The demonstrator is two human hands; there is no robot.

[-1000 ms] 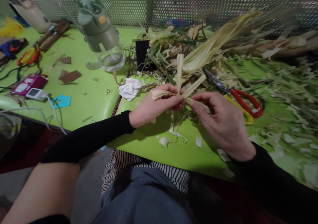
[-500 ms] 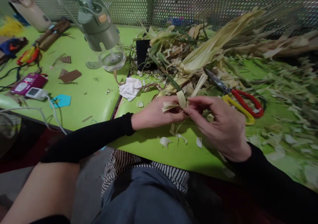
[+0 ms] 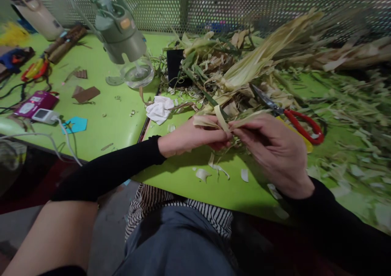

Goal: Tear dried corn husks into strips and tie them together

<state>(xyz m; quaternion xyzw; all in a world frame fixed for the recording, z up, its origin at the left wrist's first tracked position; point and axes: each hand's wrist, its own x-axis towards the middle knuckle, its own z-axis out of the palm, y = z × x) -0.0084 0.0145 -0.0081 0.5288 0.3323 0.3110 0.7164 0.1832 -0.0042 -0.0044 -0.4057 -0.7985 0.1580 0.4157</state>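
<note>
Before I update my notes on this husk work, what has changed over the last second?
The husk strip that stood upright now bends down between the left hand and the right hand. Another strip runs low along the right hand, where one slanted higher before. Both hands keep a pinching grip on the husk. The red-and-yellow scissors and crumpled white tissue stayed put.

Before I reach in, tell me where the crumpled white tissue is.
In the head view, the crumpled white tissue lies left of centre on the green table, just beyond the left hand.
</note>
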